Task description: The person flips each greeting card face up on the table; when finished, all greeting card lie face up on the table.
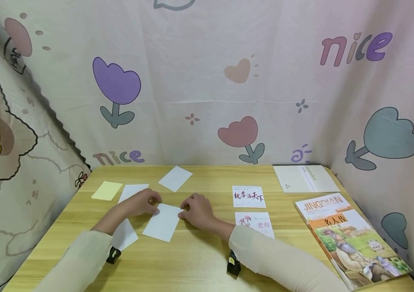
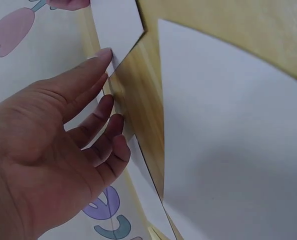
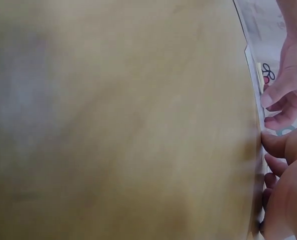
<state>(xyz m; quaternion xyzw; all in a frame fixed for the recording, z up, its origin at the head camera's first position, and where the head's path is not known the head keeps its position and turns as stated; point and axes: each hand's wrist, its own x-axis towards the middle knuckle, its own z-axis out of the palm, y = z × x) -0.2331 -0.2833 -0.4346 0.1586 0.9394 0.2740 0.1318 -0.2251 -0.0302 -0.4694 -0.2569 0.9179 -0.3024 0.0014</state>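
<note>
Near the back left corner of the wooden table, a yellow note pad lies just in from the left edge. Beside it, two white sheets lie partly hidden beneath the left arm, one nearer the back edge, one nearer the front. The left hand pinches the back left corner of a white card, which sits left of the table's middle, well apart from the front edge. The card's long axis runs from front to back, its far end swung rightward. Behind it, a separate white slip lies aslant by the back edge. The right hand grips the card's back right corner between thumb and fingers. Further right, a card with red characters lies behind a flower card, partly covered by the right sleeve. A Gambit notebook occupies the back right corner; a magazine slants along the right edge.
</note>
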